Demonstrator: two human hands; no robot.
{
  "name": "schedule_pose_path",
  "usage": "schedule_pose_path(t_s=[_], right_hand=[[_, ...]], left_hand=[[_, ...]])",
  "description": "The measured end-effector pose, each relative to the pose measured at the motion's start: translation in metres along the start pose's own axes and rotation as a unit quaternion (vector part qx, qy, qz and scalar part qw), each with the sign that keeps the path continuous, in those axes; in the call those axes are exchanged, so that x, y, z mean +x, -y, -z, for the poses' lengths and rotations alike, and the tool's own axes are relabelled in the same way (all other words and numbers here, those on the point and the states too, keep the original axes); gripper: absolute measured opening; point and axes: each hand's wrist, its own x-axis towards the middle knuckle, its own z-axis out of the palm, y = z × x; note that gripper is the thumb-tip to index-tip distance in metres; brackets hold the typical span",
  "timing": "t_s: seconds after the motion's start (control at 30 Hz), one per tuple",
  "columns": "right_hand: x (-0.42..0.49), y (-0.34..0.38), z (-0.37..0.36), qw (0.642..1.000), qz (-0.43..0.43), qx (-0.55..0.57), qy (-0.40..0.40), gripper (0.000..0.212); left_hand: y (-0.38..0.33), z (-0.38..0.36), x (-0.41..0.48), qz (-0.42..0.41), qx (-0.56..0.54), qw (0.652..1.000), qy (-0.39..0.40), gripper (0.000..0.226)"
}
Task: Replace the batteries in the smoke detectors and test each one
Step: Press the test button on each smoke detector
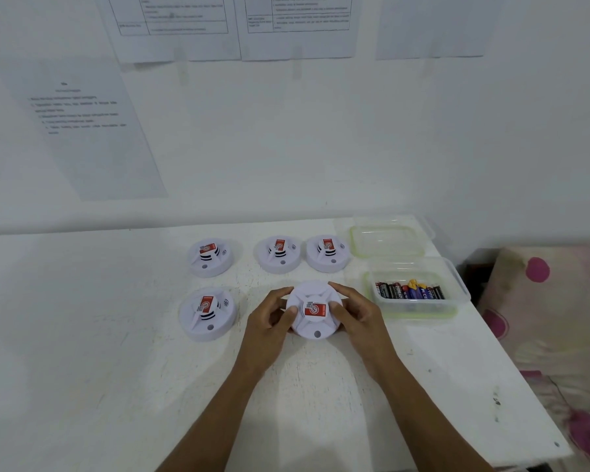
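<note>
Several round white smoke detectors with red labels lie on a white table [116, 369]. Three of them form a back row: one at the left [210, 257], one in the middle [279, 254] and one at the right [327, 253]. Another detector [207, 313] sits at the front left. Both my hands hold the front middle detector [312, 310]. My left hand [269, 321] grips its left side with fingers curled round the rim. My right hand [356, 315] grips its right side. A clear plastic box [418, 301] at the right holds several batteries [409, 290].
The box's clear lid [387, 240] lies behind it by the wall. Printed sheets [82, 131] hang on the white wall. The table's right edge runs beside a pink-patterned cloth [552, 318].
</note>
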Motion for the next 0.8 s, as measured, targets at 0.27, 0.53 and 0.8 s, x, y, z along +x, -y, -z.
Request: schedule_pose_path(t_s=[0.27,0.53,0.8], right_hand=[[-0.001,0.000,-0.001,1.000,0.023,-0.018,0.000,0.033],[-0.005,0.004,-0.005,0.996,0.054,-0.063,-0.014,0.033],[-0.011,-0.008,-0.015,0.979,0.086,-0.169,-0.079,0.030]], left_hand=[[0.004,-0.001,0.001,-0.027,0.049,0.998,-0.021,0.025],[0.017,-0.003,0.004,-0.051,0.083,0.995,-0.036,0.048],[0.019,-0.010,0.002,-0.073,0.178,0.980,-0.046,0.047]])
